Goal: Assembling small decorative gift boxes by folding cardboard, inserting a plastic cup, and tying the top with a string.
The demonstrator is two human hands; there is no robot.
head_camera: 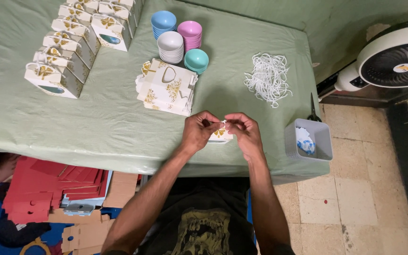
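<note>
Both hands meet at the near table edge; left hand and right hand pinch a small white-and-gold paper box between fingertips; looks light, thin, easily creased, best held by its folded edges; flat box stack just behind, grey basket right, open cloth left

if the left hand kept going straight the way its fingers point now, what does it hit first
The left hand points right, toward the right hand. It would probably meet the right hand's fingertips first, above the small white gold-printed gift box between them. Depth is hard to judge.
</note>
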